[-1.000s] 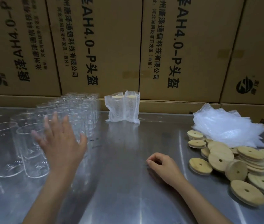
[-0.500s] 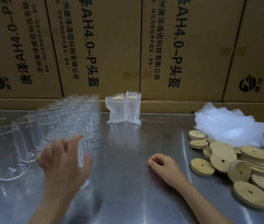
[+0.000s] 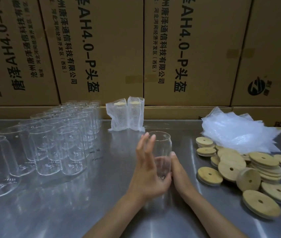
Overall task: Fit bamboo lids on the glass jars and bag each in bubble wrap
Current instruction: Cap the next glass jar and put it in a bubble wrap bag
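One clear glass jar (image 3: 162, 145) stands upright at the middle of the steel table (image 3: 88, 208), held between both hands. My left hand (image 3: 146, 172) is against its left side with fingers stretched up and the thumb curled round the base. My right hand (image 3: 181, 174) holds the right side, thumb up along the glass, fingers hidden behind it. The jar has no lid. Several bamboo lids (image 3: 232, 169) with a centre hole lie heaped to the right. Behind them is a stack of bubble wrap bags (image 3: 237, 134).
Several empty glass jars (image 3: 59, 140) stand in rows on the left. Two lidded jars in bubble wrap (image 3: 126, 115) stand at the back centre. Printed cardboard boxes (image 3: 102, 48) wall off the far edge of the table.
My left hand took a jar from the rows on the left and brought it to the centre. My right hand rose from resting on the table to the jar's right side.
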Demonstrator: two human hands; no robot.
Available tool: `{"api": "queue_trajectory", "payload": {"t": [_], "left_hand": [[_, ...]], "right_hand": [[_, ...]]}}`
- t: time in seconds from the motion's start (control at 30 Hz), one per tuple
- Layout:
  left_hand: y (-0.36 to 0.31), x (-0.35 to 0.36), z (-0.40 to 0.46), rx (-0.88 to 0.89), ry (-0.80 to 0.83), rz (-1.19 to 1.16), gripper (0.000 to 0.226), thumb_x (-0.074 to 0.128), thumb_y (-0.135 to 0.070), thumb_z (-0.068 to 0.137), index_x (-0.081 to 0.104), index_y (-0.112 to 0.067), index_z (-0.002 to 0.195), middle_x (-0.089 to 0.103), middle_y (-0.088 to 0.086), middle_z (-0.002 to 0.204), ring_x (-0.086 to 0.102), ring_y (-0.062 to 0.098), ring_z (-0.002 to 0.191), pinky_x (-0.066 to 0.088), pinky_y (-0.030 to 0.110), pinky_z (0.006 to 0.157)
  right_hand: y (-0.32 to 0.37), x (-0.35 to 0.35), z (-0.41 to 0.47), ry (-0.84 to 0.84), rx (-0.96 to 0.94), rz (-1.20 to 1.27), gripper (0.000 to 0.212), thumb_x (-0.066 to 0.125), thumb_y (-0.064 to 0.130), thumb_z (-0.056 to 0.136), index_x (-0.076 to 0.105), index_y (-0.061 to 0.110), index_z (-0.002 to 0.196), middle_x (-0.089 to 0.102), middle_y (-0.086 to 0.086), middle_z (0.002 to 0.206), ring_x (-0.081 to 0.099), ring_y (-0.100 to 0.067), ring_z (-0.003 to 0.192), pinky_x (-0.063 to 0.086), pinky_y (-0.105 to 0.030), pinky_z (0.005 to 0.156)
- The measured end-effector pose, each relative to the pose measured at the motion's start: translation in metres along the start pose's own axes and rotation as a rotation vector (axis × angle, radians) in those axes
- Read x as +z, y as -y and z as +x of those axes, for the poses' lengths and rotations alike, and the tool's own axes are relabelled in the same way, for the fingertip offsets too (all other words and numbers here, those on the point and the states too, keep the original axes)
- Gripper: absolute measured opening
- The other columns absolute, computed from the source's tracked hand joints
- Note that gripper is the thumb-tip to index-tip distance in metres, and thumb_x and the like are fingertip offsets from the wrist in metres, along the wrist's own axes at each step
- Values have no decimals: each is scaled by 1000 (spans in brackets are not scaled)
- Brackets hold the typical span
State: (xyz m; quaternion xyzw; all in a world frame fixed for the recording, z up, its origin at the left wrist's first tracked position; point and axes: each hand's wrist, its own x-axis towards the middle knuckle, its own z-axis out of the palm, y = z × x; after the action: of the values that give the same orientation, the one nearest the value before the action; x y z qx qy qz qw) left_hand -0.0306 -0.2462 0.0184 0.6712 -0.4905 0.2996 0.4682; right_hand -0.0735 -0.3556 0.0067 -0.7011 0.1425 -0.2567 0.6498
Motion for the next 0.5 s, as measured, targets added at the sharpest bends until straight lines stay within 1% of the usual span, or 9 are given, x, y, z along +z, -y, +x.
{"api": "queue_trajectory", "payload": {"t": [0.07,0.13,0.17,0.23,0.3,0.33,0.4,0.47,0.5], "left_hand": [[11,11,-5,-171,61,-130,114,80,-17,64,5,-22,149,13,15,153,6,-1,145,18,-1,104],[21,15,-9,-372,183,-289,116,82,-25,69,-6,-39,144,23,-4,150,19,-7,140,24,3,105],[28,16,-10,-448,242,-334,112,84,-27,70,-2,-45,140,33,-10,144,31,-10,134,31,8,104],[39,14,-11,-540,332,-360,91,85,-27,71,18,-49,128,49,-12,127,52,-13,111,45,14,93],[48,11,-12,-557,362,-351,74,84,-25,72,29,-45,118,53,-19,114,56,-19,99,45,8,84],[50,10,-12,-563,371,-345,70,83,-26,73,31,-44,116,53,-22,110,54,-22,98,42,3,81],[54,7,-12,-601,368,-333,67,82,-29,74,32,-45,116,51,-27,109,49,-29,97,37,-3,77],[55,6,-13,-634,365,-317,74,82,-32,74,28,-43,124,47,-28,114,46,-31,97,36,-4,78],[54,5,-13,-649,373,-309,80,81,-35,74,25,-41,130,48,-25,117,47,-28,99,36,-3,80]], "right_hand": [[-1,0,3,-37,15,40,50,25,40,103,71,21,93,73,-1,90,68,-13,86,50,-31,88],[1,0,5,-46,23,66,44,26,38,104,68,27,95,71,2,95,66,-10,90,48,-34,92],[1,0,6,-42,27,66,42,26,37,104,67,29,96,71,2,99,66,-9,92,48,-34,93],[0,1,6,-33,44,62,40,27,33,105,66,27,104,69,-2,108,65,-13,101,47,-37,99],[-2,1,4,-38,30,-18,37,29,27,105,64,22,117,66,-3,119,61,-15,112,43,-38,105],[-3,0,3,-54,-10,-135,35,32,25,105,62,22,122,64,0,124,58,-14,117,42,-35,106],[-3,-8,-1,-116,-114,-594,34,40,25,101,54,22,131,58,3,133,49,-14,126,36,-32,107],[-2,-16,-5,-201,-128,-1057,53,47,35,95,35,20,144,41,1,146,30,-21,139,23,-40,114],[-1,-19,-7,-226,-61,-1193,65,48,42,92,24,19,148,30,-1,152,19,-26,143,15,-47,116]]}}
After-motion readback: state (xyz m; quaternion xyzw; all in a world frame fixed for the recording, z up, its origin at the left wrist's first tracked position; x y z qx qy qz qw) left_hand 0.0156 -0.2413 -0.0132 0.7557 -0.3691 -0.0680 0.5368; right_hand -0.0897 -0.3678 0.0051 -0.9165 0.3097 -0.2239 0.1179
